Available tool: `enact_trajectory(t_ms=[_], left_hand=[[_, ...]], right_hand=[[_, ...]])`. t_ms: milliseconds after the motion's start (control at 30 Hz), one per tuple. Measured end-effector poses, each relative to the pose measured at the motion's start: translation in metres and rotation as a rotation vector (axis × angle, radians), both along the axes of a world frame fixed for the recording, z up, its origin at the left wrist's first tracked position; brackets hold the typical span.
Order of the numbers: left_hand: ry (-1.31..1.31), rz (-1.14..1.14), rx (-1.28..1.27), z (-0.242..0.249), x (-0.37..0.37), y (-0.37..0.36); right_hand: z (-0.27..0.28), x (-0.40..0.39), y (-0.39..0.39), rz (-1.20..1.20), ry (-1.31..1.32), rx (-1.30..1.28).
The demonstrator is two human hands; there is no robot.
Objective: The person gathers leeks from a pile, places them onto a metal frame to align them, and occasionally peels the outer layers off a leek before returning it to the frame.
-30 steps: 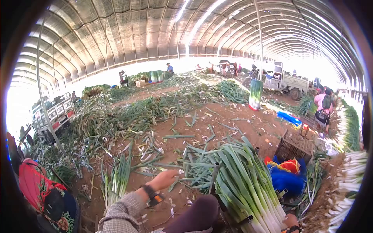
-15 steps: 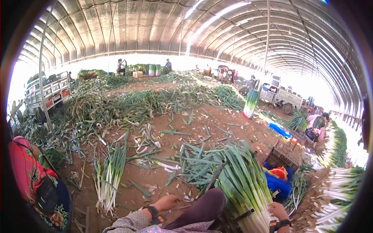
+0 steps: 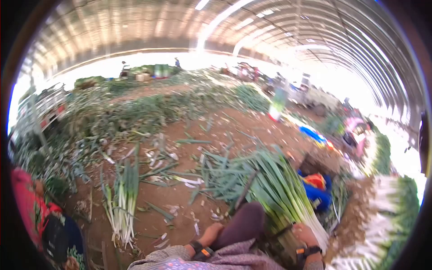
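A large bundle of leeks (image 3: 288,184) leans in front of me, with green leaves up and away and white ends near my right side. My right hand (image 3: 305,234) is at the bundle's lower part, its fingers closed around the end of a dark bar (image 3: 283,230) that crosses the stalks. My left hand (image 3: 211,233) lies beside my bent knee (image 3: 245,220), with its fingers loosely extended and nothing visible in them. To the left, a smaller bunch of leeks (image 3: 123,202) lies on the soil. The picture is blurred by motion.
A row of leeks (image 3: 369,229) lies along the right. A blue bag (image 3: 318,198) sits behind the bundle, near a brown crate (image 3: 319,164). At the left edge is a person in red (image 3: 29,202). Another in pink (image 3: 356,130) bends at the far right. Cut leaves (image 3: 148,108) cover the ground.
My right hand has moved left and up, from the white stalks to the dark bar. My left hand has shifted right, to my knee. The view has turned and blurred.
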State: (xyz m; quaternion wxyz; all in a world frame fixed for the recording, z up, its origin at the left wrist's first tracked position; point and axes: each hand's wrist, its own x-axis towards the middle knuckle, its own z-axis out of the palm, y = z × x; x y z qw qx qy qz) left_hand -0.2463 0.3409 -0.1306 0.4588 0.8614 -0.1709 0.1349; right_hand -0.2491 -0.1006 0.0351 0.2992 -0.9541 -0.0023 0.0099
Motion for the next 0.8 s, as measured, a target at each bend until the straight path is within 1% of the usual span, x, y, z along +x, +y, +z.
enact_trajectory(t_ms=[33, 67, 100, 133, 167, 200, 267, 333, 367, 400, 467, 500, 567, 600, 633, 667, 700, 733, 800], left_hand=[[0.641, 0.057, -0.757, -0.004, 0.0, -0.007], [0.436, 0.042, -0.672, 0.021, -0.018, -0.008], [0.504, -0.038, -1.073, -0.022, 0.005, 0.0], [0.878, 0.113, -1.382, 0.027, 0.0, 0.002], [0.859, 0.094, -1.27, 0.051, -0.003, 0.002], [0.826, 0.073, -1.163, 0.061, -0.002, 0.006], [0.579, 0.048, -0.804, 0.052, 0.023, 0.012], [0.578, -0.006, -0.844, 0.071, 0.051, 0.015], [0.501, -0.038, -0.789, 0.085, 0.064, 0.013], [0.418, -0.072, -0.737, 0.102, 0.079, 0.008], [0.33, -0.123, -0.518, 0.145, 0.108, -0.01], [0.304, -0.159, -0.465, 0.168, 0.116, -0.027], [0.25, -0.271, -0.402, 0.197, 0.141, -0.064], [0.217, -0.345, -0.397, 0.207, 0.155, -0.083], [0.167, -0.405, -0.325, 0.228, 0.155, -0.104], [0.112, -0.463, -0.257, 0.245, 0.153, -0.127], [0.095, -0.525, -0.226, 0.245, 0.161, -0.15], [0.077, -0.584, -0.197, 0.24, 0.167, -0.17], [0.024, -0.676, -0.048, 0.215, 0.172, -0.225]], right_hand=[[-0.008, -0.007, -0.006, 0.066, -0.031, -0.058], [-0.019, -0.011, -0.01, 0.123, -0.053, -0.114], [-0.032, -0.018, -0.014, 0.12, -0.048, -0.25], [-0.033, -0.03, -0.01, 0.046, -0.023, -0.135], [-0.031, -0.041, -0.003, -0.046, 0.101, 0.008], [-0.03, -0.05, 0.005, -0.13, 0.213, 0.16], [-0.041, -0.057, 0.002, -0.11, 0.187, 0.123], [-0.014, -0.064, 0.012, -0.191, 0.273, 0.18], [-0.006, -0.07, 0.014, -0.227, 0.316, 0.212], [-0.014, -0.07, 0.006, -0.212, 0.24, 0.177], [0.001, -0.073, -0.002, -0.18, 0.152, 0.051], [0.01, -0.077, -0.007, -0.167, 0.117, -0.01], [0.026, -0.082, -0.018, -0.236, 0.107, 0.007], [0.017, -0.083, -0.036, -0.269, 0.066, 0.059], [0.024, -0.089, -0.043, -0.35, 0.081, 0.143], [0.016, -0.093, -0.055, -0.391, 0.011, 0.138], [0.008, -0.096, -0.066, -0.427, -0.062, 0.126], [0.006, -0.099, -0.069, -0.497, -0.093, 0.181], [-0.002, -0.103, -0.071, -0.651, -0.155, 0.3]])
